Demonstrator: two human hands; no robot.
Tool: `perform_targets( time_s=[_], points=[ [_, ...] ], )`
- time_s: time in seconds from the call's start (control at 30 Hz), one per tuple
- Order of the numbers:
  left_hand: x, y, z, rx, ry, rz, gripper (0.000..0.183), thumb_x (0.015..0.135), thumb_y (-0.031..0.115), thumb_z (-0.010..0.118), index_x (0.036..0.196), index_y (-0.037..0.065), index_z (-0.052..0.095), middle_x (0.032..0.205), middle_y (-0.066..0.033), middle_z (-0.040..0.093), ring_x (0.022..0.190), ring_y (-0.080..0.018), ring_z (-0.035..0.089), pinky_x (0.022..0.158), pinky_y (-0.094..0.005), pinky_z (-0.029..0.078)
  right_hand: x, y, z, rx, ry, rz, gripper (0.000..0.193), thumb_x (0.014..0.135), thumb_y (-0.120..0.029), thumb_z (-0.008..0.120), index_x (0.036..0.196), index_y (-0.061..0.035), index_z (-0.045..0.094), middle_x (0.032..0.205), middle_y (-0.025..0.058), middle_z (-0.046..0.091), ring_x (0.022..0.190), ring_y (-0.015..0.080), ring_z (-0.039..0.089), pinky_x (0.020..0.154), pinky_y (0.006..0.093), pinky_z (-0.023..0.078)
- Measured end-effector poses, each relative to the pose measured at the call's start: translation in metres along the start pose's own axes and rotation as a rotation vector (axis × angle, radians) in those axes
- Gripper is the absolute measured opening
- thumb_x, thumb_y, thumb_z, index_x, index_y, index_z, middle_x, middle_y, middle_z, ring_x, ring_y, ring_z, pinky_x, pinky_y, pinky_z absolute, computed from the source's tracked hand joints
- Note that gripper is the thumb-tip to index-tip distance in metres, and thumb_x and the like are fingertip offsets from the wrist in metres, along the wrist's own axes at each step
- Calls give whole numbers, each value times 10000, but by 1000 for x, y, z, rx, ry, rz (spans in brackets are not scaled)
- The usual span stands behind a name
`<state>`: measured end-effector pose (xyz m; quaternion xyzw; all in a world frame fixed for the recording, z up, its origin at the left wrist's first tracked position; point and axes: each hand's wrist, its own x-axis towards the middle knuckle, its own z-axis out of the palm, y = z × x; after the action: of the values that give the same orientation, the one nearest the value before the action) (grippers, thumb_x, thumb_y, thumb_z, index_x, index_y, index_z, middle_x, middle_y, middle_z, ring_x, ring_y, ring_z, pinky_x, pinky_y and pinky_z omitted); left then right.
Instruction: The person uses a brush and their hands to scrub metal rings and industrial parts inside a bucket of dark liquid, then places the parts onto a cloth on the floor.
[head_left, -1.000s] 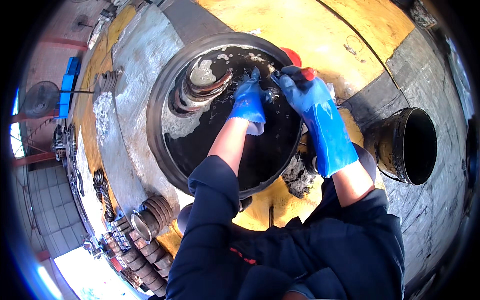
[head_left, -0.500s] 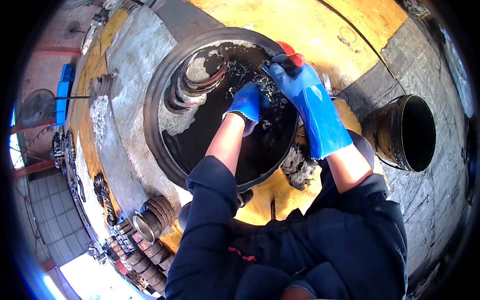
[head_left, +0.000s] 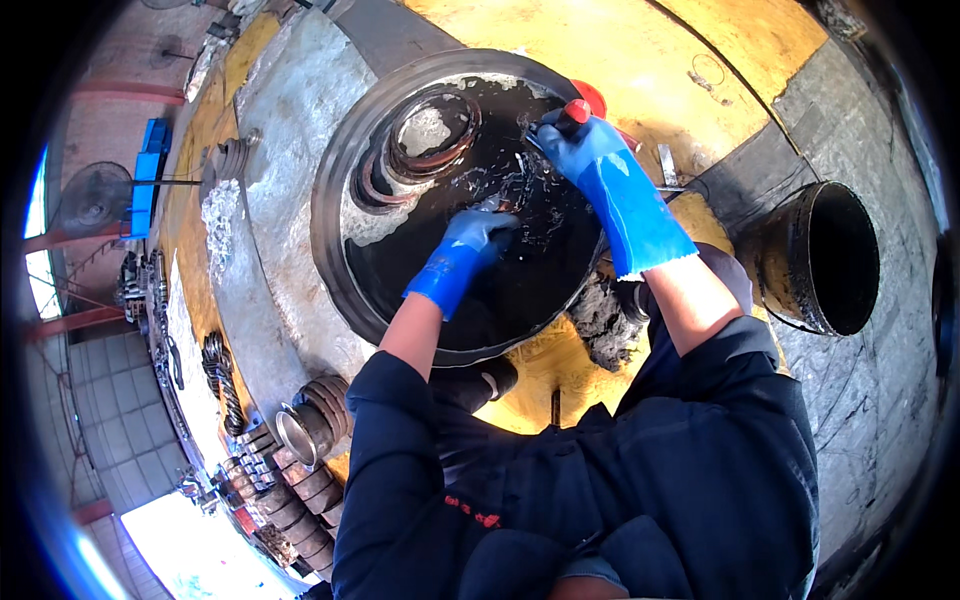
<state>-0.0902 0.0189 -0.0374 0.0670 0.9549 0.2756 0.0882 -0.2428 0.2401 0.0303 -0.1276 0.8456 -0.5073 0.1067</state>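
Observation:
A wide round black tub (head_left: pixel 333 255) holds dark liquid with foam and ripples. My left hand (head_left: pixel 462 255), in a blue glove, is low over the liquid left of its middle, its fingers curled. What they grip, if anything, cannot be made out. My right hand (head_left: pixel 590 155), in a long blue glove, is at the tub's right rim, closed around a tool with a red-ended handle (head_left: pixel 575 111). The tool's working end is unclear. Several brownish metal rings (head_left: pixel 435 160) lie stacked and partly sunk at the tub's far left.
A dirty metal bucket (head_left: pixel 770 262) lies at the right with its dark mouth facing right. A red object (head_left: pixel 592 96) sits just beyond the tub's rim. Dark sludge (head_left: pixel 605 325) is heaped by my knees. Ribbed metal cylinders (head_left: pixel 325 405) and stacked blocks (head_left: pixel 275 510) stand at lower left.
My left hand has drawn back toward me and to the left across the liquid. The right hand stays near the right rim with the red-handled tool. The whole view has shifted slightly.

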Motion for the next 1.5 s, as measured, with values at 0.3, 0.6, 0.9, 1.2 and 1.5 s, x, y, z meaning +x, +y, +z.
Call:
perform_targets(
  time_s=[0.3, 0.6, 0.9, 1.2, 1.5],
  points=[
    [-9, -97, -25, 247, -100, -396, 295, 966, 280, 552, 1170, 384, 738, 1496, -62, 561, 1288, -342, 589, 1106, -387, 454, -11, -15, 0, -23, -34, -18, 283, 888, -400, 671, 1037, -181, 769, 1008, 130, 760, 970, 349, 721, 861, 440, 573],
    [87, -39, -27, 293, -164, -556, 531, 894, 370, 682, 1412, 282, 605, 1449, -146, 588, 1311, -331, 580, 1083, -446, 469, -16, -15, -9, -35, -4, 8, 244, 920, -246, 666, 1098, -94, 737, 944, 173, 756, 903, 300, 749, 820, 368, 576],
    [107, 75, -56, 331, -99, -198, 543, 856, 293, 731, 1378, 195, 622, 1386, -128, 634, 1172, -356, 662, 1006, -461, 540, -2, -2, -9, 149, 149, -7, 282, 897, -391, 707, 1066, -170, 751, 946, 151, 755, 913, 358, 725, 808, 442, 570],
    [168, 11, 67, -648, -44, -121, 366, 988, 231, 548, 1294, 60, 654, 1259, -210, 686, 1175, -355, 658, 982, -421, 522, 0, -11, -22, 337, 133, 74, 265, 911, -309, 682, 1065, -108, 759, 913, 153, 766, 865, 296, 751, 793, 390, 567],
    [125, 35, 83, -611, -219, 33, 347, 1030, 217, 499, 1278, 46, 671, 1247, -170, 709, 1176, -298, 667, 991, -389, 496, -1, -8, -12, 424, 107, 34, 256, 904, -292, 695, 1036, -88, 774, 891, 149, 769, 867, 272, 751, 802, 374, 562]
  ],
)
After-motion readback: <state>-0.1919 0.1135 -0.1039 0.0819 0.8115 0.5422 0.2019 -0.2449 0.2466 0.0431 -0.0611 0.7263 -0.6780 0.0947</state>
